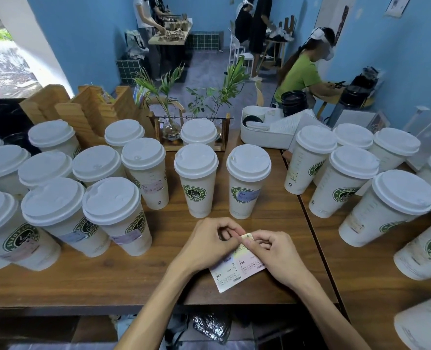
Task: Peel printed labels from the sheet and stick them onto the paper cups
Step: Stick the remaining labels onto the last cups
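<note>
Both my hands, left hand and right hand, pinch the thin white printed label sheet at its top corner, above the grained brown wooden table. Tall white paper cups with domed plastic lids stand beyond, some already labelled.

Cups ring a label sheet at lower centre

Lidded paper cups crowd the wooden table at left, centre and right; the label sheet lies below them, a plant stand above.

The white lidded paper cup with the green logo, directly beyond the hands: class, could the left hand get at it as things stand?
Probably yes: only bare wooden tabletop separates the left hand from that cup, though the hand pinches the label sheet.
</note>
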Tool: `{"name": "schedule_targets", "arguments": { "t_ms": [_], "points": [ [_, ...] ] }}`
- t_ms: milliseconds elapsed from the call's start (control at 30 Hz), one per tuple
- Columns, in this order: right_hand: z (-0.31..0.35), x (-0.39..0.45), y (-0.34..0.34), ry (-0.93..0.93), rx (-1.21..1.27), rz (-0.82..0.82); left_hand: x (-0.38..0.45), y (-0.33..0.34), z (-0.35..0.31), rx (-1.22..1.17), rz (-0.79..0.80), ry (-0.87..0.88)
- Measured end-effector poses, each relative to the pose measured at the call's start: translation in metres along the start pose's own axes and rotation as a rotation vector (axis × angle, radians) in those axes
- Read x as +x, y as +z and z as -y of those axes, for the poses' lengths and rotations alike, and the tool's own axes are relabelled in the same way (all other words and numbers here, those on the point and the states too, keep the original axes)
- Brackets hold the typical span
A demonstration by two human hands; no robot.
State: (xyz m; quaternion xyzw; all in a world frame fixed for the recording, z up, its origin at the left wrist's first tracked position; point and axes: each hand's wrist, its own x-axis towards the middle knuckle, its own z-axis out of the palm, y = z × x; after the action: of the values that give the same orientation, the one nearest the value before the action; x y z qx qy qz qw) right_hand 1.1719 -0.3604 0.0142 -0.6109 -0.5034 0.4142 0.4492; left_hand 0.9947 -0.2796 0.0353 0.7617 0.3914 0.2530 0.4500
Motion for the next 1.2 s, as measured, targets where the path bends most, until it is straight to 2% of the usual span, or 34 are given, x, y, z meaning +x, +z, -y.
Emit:
{"name": "schedule_targets", "arguments": {
  "t_ms": [300, 500, 700, 867, 1000, 1200],
  "points": [
    [-0.001, -0.001, 0.000, 0.054, 0.004, -0.021, -0.003, 0.002, 0.000, -0.041, 0.004, -0.006],
    [-0.003, -0.003, -0.005, 0.149, 0.236, 0.065, 0.001, -0.002, 0.010, -0.158, -0.082, -0.053],
    [-0.001, -0.004, -0.001, 0.152, 0.259, 0.013, -0.006, 0.009, 0.011, 0.110, -0.165, 0.108],
    [-0.002, -0.004, -0.001, 0.149, 0.281, -0.029, -0.009, 0.007, 0.008, 0.129, -0.078, 0.119],
    [-0.002, -0.005, -0.001, 0.151, 0.326, -0.032, -0.010, 0.001, 0.004, 0.036, -0.009, 0.101],
    [-0.001, -0.003, 0.001, 0.089, 0.263, -0.116, -0.011, 0.002, 0.008, -0.186, -0.070, -0.016]
  ]
}}
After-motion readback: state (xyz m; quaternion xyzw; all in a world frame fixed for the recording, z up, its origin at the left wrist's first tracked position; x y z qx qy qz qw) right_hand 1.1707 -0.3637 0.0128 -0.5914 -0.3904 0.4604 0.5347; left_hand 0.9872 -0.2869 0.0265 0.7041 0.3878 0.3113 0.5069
